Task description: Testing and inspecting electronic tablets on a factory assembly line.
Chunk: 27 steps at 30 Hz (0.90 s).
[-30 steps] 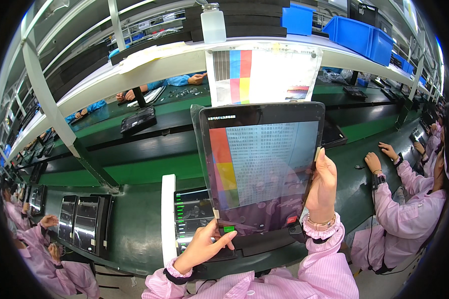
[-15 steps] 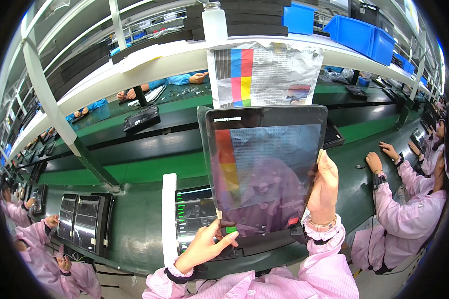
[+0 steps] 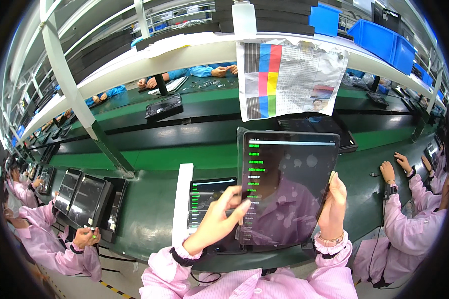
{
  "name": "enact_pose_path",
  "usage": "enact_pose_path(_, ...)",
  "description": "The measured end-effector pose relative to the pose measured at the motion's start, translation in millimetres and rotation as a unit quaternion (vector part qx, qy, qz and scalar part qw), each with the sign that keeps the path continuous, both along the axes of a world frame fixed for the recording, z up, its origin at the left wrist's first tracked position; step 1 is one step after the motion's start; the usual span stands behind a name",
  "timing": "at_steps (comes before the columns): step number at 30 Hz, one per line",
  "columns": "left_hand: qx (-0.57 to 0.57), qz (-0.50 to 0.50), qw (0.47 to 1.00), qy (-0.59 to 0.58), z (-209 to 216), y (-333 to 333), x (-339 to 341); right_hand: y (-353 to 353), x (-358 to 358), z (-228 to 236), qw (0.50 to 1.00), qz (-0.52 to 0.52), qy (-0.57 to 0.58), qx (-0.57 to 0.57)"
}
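Observation:
A black tablet (image 3: pixel 289 199) stands tilted up before me, its dark screen showing a list of green and white lines down the left side. My right hand (image 3: pixel 333 207) grips its right edge, thumb at the front and the other fingers hidden behind. At the left edge of the screen is my left hand (image 3: pixel 212 222), thumb and forefinger apart over the list; whether a fingertip touches the glass I cannot tell. A second tablet (image 3: pixel 212 190) with a similar list lies on the bench, partly behind my left hand. Beside it runs a white bar (image 3: pixel 183 197).
Above hangs a creased colour test sheet (image 3: pixel 294 74) from the white shelf. A dark device (image 3: pixel 344 132) lies behind the tablet. Co-workers in pink sit on both sides; the left one is by several tablets (image 3: pixel 87 199). Blue bins (image 3: pixel 384 42) stand on the shelf.
The tablet's screen has switched from a live picture of the colour sheet to the list. The tablet sits lower against the sheet, and my left hand has moved up along its left edge.

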<state>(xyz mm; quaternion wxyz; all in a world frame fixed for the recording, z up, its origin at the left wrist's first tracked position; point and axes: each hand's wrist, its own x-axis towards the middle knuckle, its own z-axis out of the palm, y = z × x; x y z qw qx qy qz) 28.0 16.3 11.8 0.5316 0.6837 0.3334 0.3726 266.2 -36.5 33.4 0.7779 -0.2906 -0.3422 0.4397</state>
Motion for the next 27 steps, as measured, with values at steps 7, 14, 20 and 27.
enact_pose_path(7,-0.013,0.043,0.999,-0.026,-4.9,9.5,20.2,-12.9,-0.2,-19.8,0.999,-0.015,-0.009,-0.046)
enact_pose_path(14,0.018,0.098,0.993,0.070,-35.8,-31.0,-43.7,-20.3,40.5,-77.6,0.984,0.015,0.009,-0.178)
enact_pose_path(20,0.081,0.283,0.839,0.457,-79.6,-114.6,-118.1,6.6,60.4,-139.6,0.950,0.011,-0.013,-0.311)
enact_pose_path(27,0.139,0.371,0.816,0.422,-144.1,-118.6,-123.5,42.2,55.6,-166.2,0.952,0.042,-0.042,-0.299)
